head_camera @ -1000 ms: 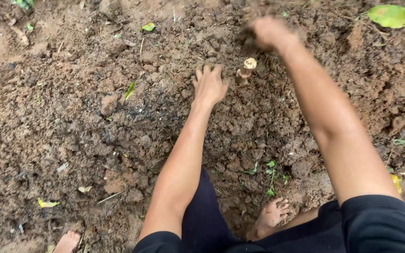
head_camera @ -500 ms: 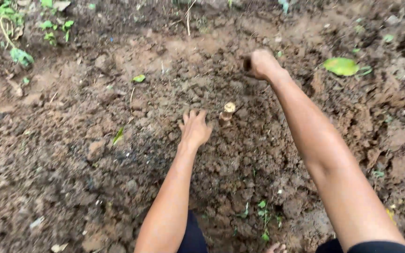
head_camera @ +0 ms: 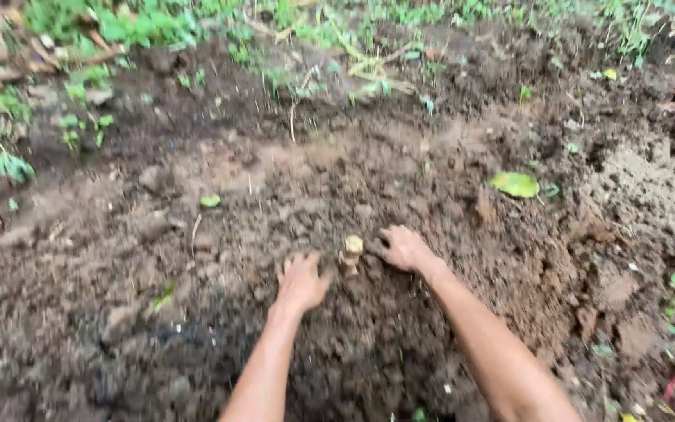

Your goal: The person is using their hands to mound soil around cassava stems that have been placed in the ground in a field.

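Standing between both hands, pale stem stub; left hand spread flat on soil, right hand loosely curled

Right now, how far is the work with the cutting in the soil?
Done: the short cutting stands upright in loose soil. In hand: the left hand and right hand press soil on both sides of it. Left: the soil around it looks lumpy, not yet smooth.
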